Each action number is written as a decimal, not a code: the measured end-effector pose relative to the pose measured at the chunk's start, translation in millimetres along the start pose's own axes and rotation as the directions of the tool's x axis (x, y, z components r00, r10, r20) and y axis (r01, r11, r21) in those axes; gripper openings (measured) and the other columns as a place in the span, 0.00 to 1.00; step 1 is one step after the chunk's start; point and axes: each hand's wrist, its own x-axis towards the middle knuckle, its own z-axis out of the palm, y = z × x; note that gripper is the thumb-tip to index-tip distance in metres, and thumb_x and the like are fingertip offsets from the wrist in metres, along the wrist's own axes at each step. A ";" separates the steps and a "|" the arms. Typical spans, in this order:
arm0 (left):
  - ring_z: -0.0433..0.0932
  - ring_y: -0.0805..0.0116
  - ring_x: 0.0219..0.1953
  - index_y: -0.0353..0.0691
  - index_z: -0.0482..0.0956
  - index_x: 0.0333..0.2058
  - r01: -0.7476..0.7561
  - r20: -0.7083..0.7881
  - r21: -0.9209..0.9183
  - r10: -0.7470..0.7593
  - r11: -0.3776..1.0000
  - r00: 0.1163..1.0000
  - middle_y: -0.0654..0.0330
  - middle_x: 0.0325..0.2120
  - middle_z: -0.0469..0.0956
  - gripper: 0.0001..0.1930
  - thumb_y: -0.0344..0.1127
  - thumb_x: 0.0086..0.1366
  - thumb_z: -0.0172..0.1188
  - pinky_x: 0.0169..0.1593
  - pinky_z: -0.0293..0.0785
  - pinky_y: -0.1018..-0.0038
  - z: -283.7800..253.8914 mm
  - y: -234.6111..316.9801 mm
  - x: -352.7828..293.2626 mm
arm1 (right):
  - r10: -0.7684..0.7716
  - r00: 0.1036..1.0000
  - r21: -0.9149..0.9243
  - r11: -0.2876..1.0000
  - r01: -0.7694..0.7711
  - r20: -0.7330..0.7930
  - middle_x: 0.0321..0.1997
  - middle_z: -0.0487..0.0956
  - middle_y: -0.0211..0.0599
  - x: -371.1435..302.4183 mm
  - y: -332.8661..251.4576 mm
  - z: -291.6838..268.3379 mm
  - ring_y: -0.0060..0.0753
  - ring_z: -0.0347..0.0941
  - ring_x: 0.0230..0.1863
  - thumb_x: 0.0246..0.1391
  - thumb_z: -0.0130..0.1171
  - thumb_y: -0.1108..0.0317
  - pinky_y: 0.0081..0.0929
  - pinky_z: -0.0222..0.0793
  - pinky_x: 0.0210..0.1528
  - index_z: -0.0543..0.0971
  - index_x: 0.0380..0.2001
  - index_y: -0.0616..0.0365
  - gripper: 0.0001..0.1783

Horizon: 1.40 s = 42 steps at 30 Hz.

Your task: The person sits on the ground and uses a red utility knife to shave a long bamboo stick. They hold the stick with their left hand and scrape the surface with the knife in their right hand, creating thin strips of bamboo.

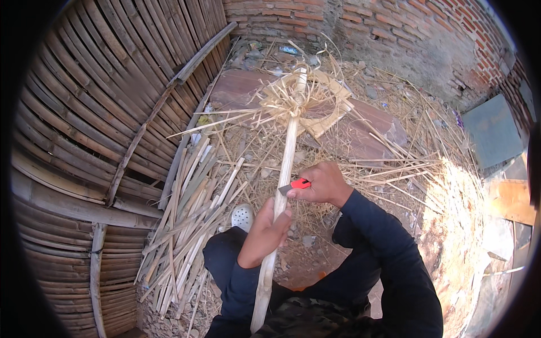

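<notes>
A long, pale wooden pole (289,143) runs from my lap away toward the back, its far part among curled shavings. My left hand (269,228) is wrapped round the pole at its near half. Just above it, my right hand (324,183) grips a red utility knife (298,183), its dark blade laid against the pole. Thin curled shavings (287,101) bunch around the pole farther up, and some still seem attached to it. Part of the knife's handle is hidden in my right fist.
A pile of split bamboo strips (186,219) lies at my left, beside a bamboo slat wall (96,112). Brown boards (372,127) lie under the shavings. A brick wall (389,34) stands at the back, a grey-green panel (493,132) at right. My white clog (242,216) shows.
</notes>
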 end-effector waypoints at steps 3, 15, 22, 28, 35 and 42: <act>0.61 0.83 0.14 0.42 0.65 0.47 -0.056 -0.026 0.143 0.061 0.988 0.998 0.69 0.21 0.65 0.08 0.32 0.71 0.49 0.19 0.58 0.83 1.0 -14.2 4.7 | 0.087 0.994 -0.082 0.992 -0.092 -0.065 0.12 0.74 0.39 14.7 22.6 -1.3 0.46 0.73 0.16 0.45 0.54 0.26 0.40 0.66 0.19 0.82 0.15 0.50 0.36; 0.63 0.83 0.18 0.40 0.66 0.44 0.047 -0.009 0.089 -0.046 0.995 0.999 0.69 0.23 0.66 0.06 0.32 0.70 0.49 0.21 0.61 0.81 2.1 -9.2 0.0 | 0.234 0.970 -0.115 0.964 -0.240 -0.061 0.15 0.76 0.39 22.2 39.0 7.9 0.45 0.77 0.23 0.46 0.53 0.27 0.42 0.71 0.27 0.85 0.23 0.48 0.34; 0.59 0.84 0.18 0.42 0.64 0.46 0.059 0.055 0.067 -0.063 0.996 0.997 0.70 0.22 0.63 0.07 0.33 0.72 0.48 0.21 0.58 0.83 9.9 -13.3 4.0 | 0.180 0.956 -0.150 0.964 -0.218 -0.233 0.14 0.76 0.44 31.8 83.2 4.6 0.49 0.76 0.21 0.47 0.51 0.27 0.43 0.71 0.27 0.84 0.21 0.52 0.37; 0.59 0.83 0.18 0.42 0.64 0.44 0.013 0.102 0.067 -0.020 0.998 0.995 0.70 0.22 0.63 0.06 0.33 0.72 0.48 0.21 0.58 0.82 17.8 -27.1 6.1 | 0.356 0.914 -0.261 0.880 -0.398 -0.193 0.16 0.76 0.48 37.1 108.7 -16.1 0.52 0.76 0.22 0.50 0.47 0.25 0.45 0.70 0.27 0.83 0.21 0.56 0.40; 0.58 0.82 0.10 0.41 0.66 0.41 0.099 0.032 -0.072 -0.097 0.992 0.995 0.70 0.15 0.61 0.05 0.31 0.70 0.51 0.17 0.57 0.81 10.0 -0.2 1.0 | 0.363 0.932 0.001 0.932 -0.363 -0.021 0.16 0.76 0.46 28.6 52.4 -18.5 0.53 0.75 0.23 0.50 0.48 0.26 0.45 0.69 0.28 0.81 0.19 0.55 0.39; 0.56 0.82 0.07 0.39 0.67 0.47 0.109 0.134 -0.366 -0.064 0.924 0.989 0.70 0.14 0.59 0.09 0.29 0.69 0.50 0.13 0.55 0.82 -1.0 15.1 -3.3 | -0.041 0.995 0.119 0.992 0.031 0.088 0.12 0.75 0.37 -12.0 -14.9 -10.4 0.46 0.73 0.17 0.43 0.60 0.30 0.39 0.68 0.22 0.82 0.17 0.48 0.31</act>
